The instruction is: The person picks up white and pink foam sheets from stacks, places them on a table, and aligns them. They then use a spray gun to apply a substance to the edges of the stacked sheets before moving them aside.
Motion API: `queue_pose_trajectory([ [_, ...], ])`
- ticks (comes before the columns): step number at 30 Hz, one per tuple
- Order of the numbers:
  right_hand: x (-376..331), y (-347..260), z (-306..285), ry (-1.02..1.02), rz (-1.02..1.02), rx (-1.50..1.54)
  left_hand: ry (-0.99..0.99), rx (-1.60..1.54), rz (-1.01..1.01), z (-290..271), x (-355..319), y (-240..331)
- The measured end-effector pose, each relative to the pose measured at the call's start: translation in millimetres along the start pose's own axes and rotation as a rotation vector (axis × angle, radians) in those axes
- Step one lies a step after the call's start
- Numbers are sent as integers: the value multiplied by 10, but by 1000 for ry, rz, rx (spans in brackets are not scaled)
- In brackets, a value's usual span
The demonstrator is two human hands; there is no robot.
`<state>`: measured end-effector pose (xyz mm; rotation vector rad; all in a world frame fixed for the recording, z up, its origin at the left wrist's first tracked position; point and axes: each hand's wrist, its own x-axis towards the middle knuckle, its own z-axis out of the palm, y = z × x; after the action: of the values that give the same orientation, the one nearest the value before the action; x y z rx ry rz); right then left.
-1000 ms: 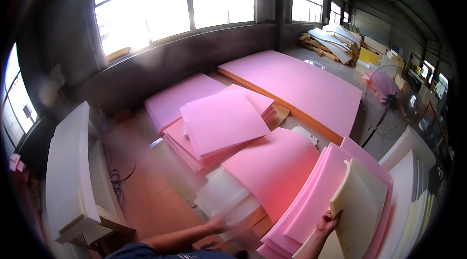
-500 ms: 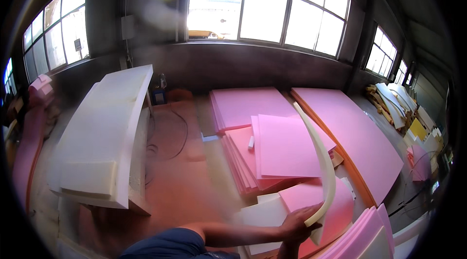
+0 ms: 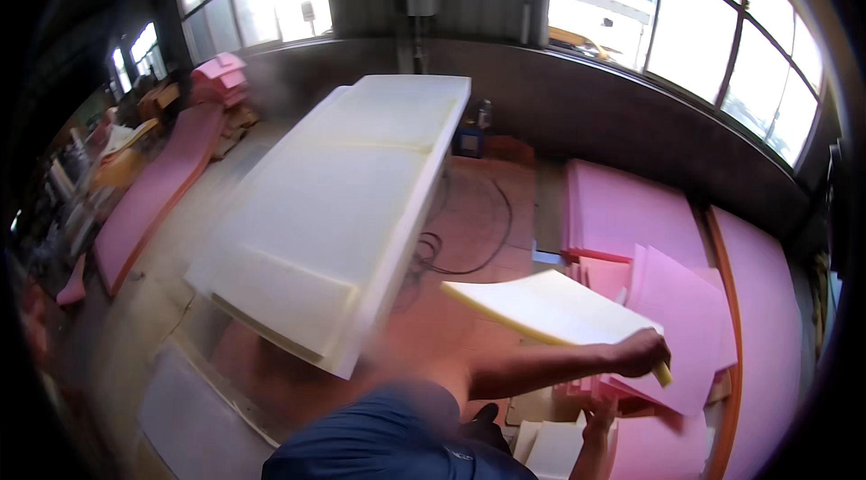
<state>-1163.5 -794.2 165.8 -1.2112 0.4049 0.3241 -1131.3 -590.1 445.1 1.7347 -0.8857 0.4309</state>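
My left hand [image 3: 642, 353] is closed on one end of a cream-white foam sheet [image 3: 552, 307] with a yellowish edge. The sheet reaches out to the left, over the reddish floor, and bends slightly. Below it, my right hand [image 3: 598, 417] is raised with its fingers apart, holding nothing. A stack of pink foam sheets [image 3: 681, 327] lies just beyond and right of both hands. On the left stands a table topped with large white foam sheets [image 3: 334, 182]; a smaller foam piece [image 3: 284, 300] rests on its near end.
More pink sheets [image 3: 631, 209] lie by the wall, beside a long pink panel [image 3: 767, 336] with an orange edge. A dark hose [image 3: 505, 218] curls on the reddish floor covering [image 3: 514, 254]. Another pink strip [image 3: 162, 182] lies far left, and a pale sheet [image 3: 198, 417] near left.
The view has swung left. The foam sheet, seen edge-on before, now shows its broad face and extends leftward from my left hand. My right hand is now apart from it.
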Motion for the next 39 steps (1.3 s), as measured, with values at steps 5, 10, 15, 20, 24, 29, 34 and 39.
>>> queue_pose_trajectory([
  [5, 1389, 175, -836, 66, -149, -12, -75, -392, -124, -543, 364, 19],
  [10, 2094, -701, -1114, 678, -238, -13, 60, -604, -402, -1810, 753, -397],
  [15, 2145, -2528, -1085, 393, -853, -33, 154, -900, -271, -2751, 1298, -823],
  [20, 2332, -3811, -313, -226, -753, -275, 419, -948, -166, -3440, 1650, -849],
  [24, 3085, -3537, 594, -404, -548, -160, 619, -662, -290, -4144, 1448, -647],
  [29, 3432, -3824, 1570, -579, -614, 62, 446, -31, -322, -4750, 1899, 167],
  [34, 3795, -4265, 3095, -864, -582, 185, 286, 119, -203, -5788, 889, 330],
  [39, 2999, -4581, 4716, -1142, -764, -94, 952, 224, -760, -5724, -855, -253],
])
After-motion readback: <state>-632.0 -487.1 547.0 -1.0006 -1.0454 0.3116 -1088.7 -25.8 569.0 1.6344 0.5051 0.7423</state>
